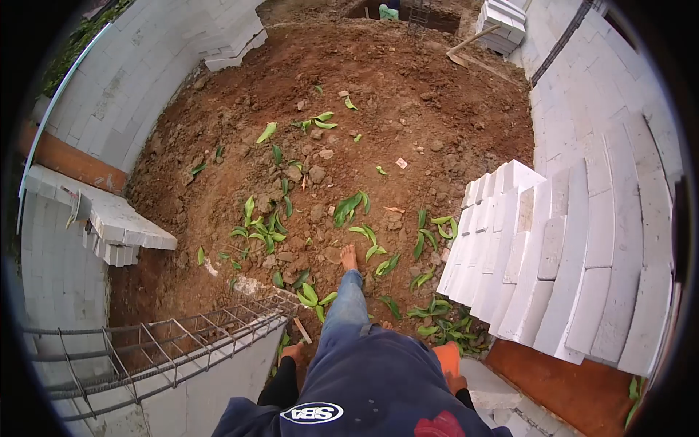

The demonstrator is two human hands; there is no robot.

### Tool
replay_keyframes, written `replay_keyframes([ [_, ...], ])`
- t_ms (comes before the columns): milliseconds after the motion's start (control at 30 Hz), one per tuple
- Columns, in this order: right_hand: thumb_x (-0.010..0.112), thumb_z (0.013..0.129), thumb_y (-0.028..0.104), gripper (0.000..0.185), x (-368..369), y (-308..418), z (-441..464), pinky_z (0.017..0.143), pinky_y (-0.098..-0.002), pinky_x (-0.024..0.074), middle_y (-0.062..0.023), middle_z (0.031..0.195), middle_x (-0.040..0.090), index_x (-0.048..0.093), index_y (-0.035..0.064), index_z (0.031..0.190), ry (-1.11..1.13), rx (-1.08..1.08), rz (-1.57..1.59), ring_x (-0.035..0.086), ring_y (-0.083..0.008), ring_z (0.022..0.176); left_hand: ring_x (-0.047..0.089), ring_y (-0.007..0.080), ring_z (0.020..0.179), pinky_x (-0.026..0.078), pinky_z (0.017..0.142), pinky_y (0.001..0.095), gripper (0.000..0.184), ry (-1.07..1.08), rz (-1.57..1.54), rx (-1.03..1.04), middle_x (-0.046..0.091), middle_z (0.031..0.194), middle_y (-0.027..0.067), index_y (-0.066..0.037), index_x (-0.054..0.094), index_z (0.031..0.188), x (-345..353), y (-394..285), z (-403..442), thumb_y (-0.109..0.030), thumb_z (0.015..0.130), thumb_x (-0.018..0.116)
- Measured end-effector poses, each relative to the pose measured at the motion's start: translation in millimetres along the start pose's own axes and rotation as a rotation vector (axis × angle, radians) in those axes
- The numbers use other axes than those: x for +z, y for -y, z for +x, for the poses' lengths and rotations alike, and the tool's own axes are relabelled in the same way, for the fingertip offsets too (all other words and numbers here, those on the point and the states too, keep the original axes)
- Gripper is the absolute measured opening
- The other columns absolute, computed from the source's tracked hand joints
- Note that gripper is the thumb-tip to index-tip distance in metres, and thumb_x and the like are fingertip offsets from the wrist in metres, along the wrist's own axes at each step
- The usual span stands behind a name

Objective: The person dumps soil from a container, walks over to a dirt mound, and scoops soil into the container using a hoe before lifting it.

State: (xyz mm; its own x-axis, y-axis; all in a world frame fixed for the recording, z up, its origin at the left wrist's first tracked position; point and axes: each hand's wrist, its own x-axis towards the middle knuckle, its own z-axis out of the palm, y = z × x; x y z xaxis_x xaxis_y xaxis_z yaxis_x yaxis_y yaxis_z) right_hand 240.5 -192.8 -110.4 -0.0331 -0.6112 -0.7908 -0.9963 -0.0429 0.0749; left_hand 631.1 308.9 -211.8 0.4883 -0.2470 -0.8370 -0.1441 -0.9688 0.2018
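Note:
My left hand [293,354] hangs low beside my left hip, below a dark sleeve. It is near the end of the grey block wall and a short strip of wood [302,331]; its fingers are too small to make out. On the other side, my right hand [456,382] is against a flat, bright orange object [448,357] and appears to grip it. The kind of object is not clear, as my body and sleeve cover part of it. One bare foot [349,257] is forward on the reddish soil, under a blue jeans leg.
Rebar framework [175,342] lies along the low wall at left. Stacked white blocks [510,255] rise at right; more blocks [120,218] jut out at left. Green leaves [348,207] and stones are strewn over uneven soil. A long-handled tool [473,42] and a pit [429,18] are at the far end.

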Motion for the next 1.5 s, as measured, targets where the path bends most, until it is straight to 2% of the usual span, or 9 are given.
replay_keyframes([
  [200,0.068,0.083,0.053,0.066,-22,108,20,0.096,-0.0457,0.0485,-0.0269,0.116,0.066,0.066,-0.0009,0.119,-0.031,-0.083,0.174,0.062,-0.0392,0.114,0.061,0.0296,0.114,0.052,0.087,0.0475,0.049,0.124,-1.006,-0.528,0.061,0.127,0.0191,-0.003,0.059,0.128,-157,-19,124,-0.041,0.097,0.057],
  [267,0.069,0.084,0.046,0.055,-53,168,14,0.092,-0.0466,0.0495,-0.0260,0.110,0.068,0.067,0.0019,0.116,-0.069,-0.136,0.229,0.065,-0.0383,0.109,0.056,0.0295,0.120,0.051,0.091,0.0469,0.058,-0.097,-1.094,-0.434,0.055,0.134,0.0193,0.003,0.054,0.135,-263,-71,150,-0.041,0.097,0.059],
  [333,0.071,0.085,0.039,0.047,-95,228,-2,0.087,-0.0470,0.0505,-0.0243,0.104,0.070,0.068,0.0023,0.115,-0.161,-0.230,0.295,0.066,-0.0385,0.102,0.036,0.0441,0.139,0.030,0.117,0.0596,0.068,-0.014,-1.188,-0.216,0.030,0.157,0.0205,-0.002,0.031,0.152,-347,-113,175,-0.038,0.100,0.057],
  [800,0.064,0.090,0.026,0.019,-359,768,8,0.073,-0.0521,0.0437,-0.0119,0.075,0.068,0.070,0.0136,0.103,-0.373,-1.041,-0.091,0.067,-0.0333,0.079,0.054,0.0470,0.122,0.058,0.089,0.0484,0.106,0.482,-1.102,0.282,0.018,0.156,0.0311,-0.006,0.009,0.156,-641,-538,261,-0.071,0.087,0.055],
  [1067,0.067,0.085,0.023,0.024,-445,975,58,0.093,-0.0616,0.0358,-0.0064,0.081,0.068,0.067,0.0167,0.109,-0.386,-1.521,-0.475,0.066,-0.0270,0.089,0.061,0.0462,0.111,0.060,0.088,0.0454,0.070,0.238,-1.583,-0.088,0.050,0.132,0.0304,-0.001,0.035,0.140,-780,-561,296,-0.046,0.092,0.062],
  [1133,0.069,0.084,0.025,0.031,-471,1001,59,0.096,-0.0656,0.0331,-0.0074,0.092,0.068,0.065,0.0166,0.113,-0.442,-1.563,-0.650,0.064,-0.0266,0.092,0.061,0.0420,0.111,0.061,0.086,0.0463,0.043,0.212,-1.776,-0.051,0.052,0.127,0.0262,0.004,0.041,0.132,-777,-555,325,-0.021,0.098,0.050],
  [1233,0.071,0.084,0.024,0.035,-531,1019,31,0.099,-0.0600,0.0351,-0.0107,0.104,0.061,0.061,0.0151,0.117,-0.564,-1.755,-0.290,0.062,-0.0251,0.095,0.060,0.0404,0.111,0.060,0.091,0.0454,0.032,0.112,-1.999,-0.095,0.057,0.120,0.0197,0.003,0.046,0.126,-778,-547,357,-0.009,0.097,0.043],
  [1400,0.064,0.088,0.009,0.030,-608,1041,110,0.079,-0.0461,0.0452,-0.0122,0.098,0.052,0.060,0.0120,0.117,-0.177,-1.187,0.428,0.057,-0.0309,0.084,0.060,0.0406,0.114,0.057,0.095,0.0459,0.039,-0.010,-2.238,-0.228,0.059,0.128,0.0212,0.008,0.051,0.127,-821,-558,449,-0.016,0.097,0.042],
  [1500,0.058,0.085,0.004,0.022,-592,969,251,0.075,-0.0433,0.0473,-0.0137,0.087,0.059,0.066,0.0078,0.105,-0.378,-0.793,0.341,0.060,-0.0317,0.083,0.059,0.0350,0.117,0.056,0.096,0.0481,0.041,0.004,-2.246,-0.321,0.058,0.129,0.0187,0.005,0.052,0.127,-830,-556,491,-0.024,0.098,0.044],
])
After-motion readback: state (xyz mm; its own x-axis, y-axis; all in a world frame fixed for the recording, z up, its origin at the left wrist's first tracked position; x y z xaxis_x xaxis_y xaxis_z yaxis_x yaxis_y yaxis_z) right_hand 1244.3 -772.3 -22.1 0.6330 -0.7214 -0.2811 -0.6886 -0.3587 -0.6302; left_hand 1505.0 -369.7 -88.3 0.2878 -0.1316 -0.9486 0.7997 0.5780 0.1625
